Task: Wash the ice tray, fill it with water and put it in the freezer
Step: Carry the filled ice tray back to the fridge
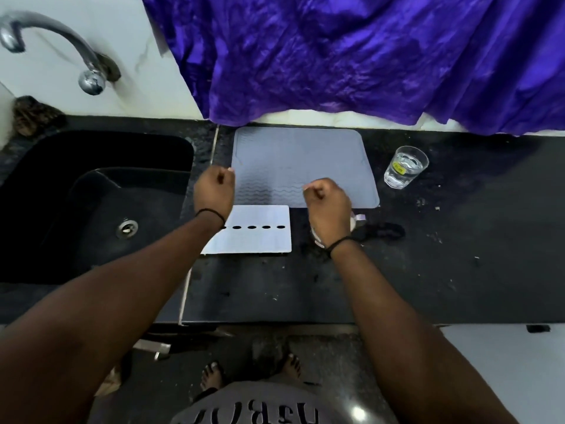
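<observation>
A flat white rectangular piece with a row of dark oval holes lies on the black counter, just right of the sink; it looks like the ice tray or its lid. My left hand hovers above its far left corner, fingers curled into a fist with nothing in it. My right hand is also a fist holding nothing, over the near edge of a grey drying mat. Under my right wrist a small pale object is mostly hidden.
A black sink with a drain and a chrome tap is at the left. A glass of water stands right of the mat. A black hair band lies near my right wrist. Purple cloth hangs behind.
</observation>
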The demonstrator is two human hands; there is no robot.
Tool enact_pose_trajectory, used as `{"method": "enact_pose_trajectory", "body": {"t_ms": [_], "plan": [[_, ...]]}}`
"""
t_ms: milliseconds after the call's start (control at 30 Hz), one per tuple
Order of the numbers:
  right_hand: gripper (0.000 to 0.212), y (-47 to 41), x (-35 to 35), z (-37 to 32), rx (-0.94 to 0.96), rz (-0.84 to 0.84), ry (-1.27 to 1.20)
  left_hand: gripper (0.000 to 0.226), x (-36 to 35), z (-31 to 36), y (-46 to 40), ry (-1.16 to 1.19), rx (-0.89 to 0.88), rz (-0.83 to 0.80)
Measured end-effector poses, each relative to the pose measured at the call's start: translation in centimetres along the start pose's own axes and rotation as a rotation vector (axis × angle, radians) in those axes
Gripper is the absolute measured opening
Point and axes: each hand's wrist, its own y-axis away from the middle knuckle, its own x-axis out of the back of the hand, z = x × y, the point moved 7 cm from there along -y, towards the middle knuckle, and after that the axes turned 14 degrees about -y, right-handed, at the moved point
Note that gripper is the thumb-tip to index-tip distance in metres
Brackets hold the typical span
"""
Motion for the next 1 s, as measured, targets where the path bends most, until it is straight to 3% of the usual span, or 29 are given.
{"method": "enact_pose_trajectory", "body": {"t_ms": [133,267,567,667,1000], "plan": [[0.018,1.6,-5.4,3.0,-0.251,-0.176,-0.051,0.019,1.7,-4.7,-0.8,-0.312,0.126,-0.044],[0.031,2.6,-6.9,5.1,-0.330,-0.222,0.233,0.035,1.2,-9.2,-0.5,-0.479,0.281,-0.174],[0.035,2.7,-7.5,6.4,-0.361,-0.240,0.487,0.038,-0.2,-12.4,-0.7,-0.227,0.399,-0.378],[0.035,2.7,-7.6,6.3,-0.332,-0.268,0.551,0.031,-0.4,-12.6,-0.4,-0.130,0.417,-0.356],[0.029,2.4,-7.7,6.4,-0.394,-0.257,0.517,0.027,0.2,-12.1,0.0,-0.244,0.372,-0.306]]}}
